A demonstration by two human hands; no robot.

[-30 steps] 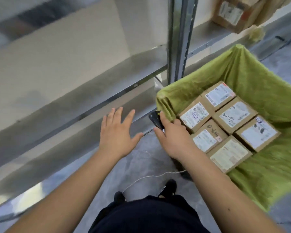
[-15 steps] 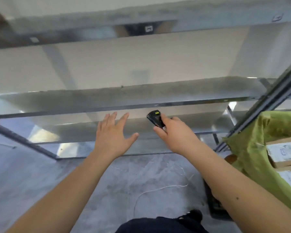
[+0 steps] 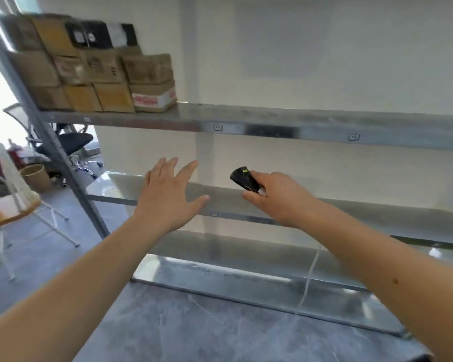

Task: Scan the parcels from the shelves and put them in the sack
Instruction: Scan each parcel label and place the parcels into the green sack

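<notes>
Several parcels (image 3: 94, 71) remain, stacked in blurred rows at the left end of the upper shelf (image 3: 272, 121): mostly brown cardboard boxes, a few dark ones on top, and one at the lower right with a white side and red print. No labels can be read from here. The sack is out of view.

The step in hand looks like reaching for the next parcel to scan. The left hand (image 3: 168, 194) hangs in front of the middle shelf (image 3: 351, 212), fingers straight and spread, holding nothing, well below and to the right of the stack. The right hand (image 3: 277, 199) has its grip clamped on a small black scanner (image 3: 242, 178) with a green mark on its top, nose pointing up and left.

To do this well, I would take an end box from the stack, probably the white-sided one, so the rest stays put; turn its label toward the scanner before lifting far; and keep the scanner hand clear of the shelf edge. The lower shelves hold nothing that I can see.
</notes>
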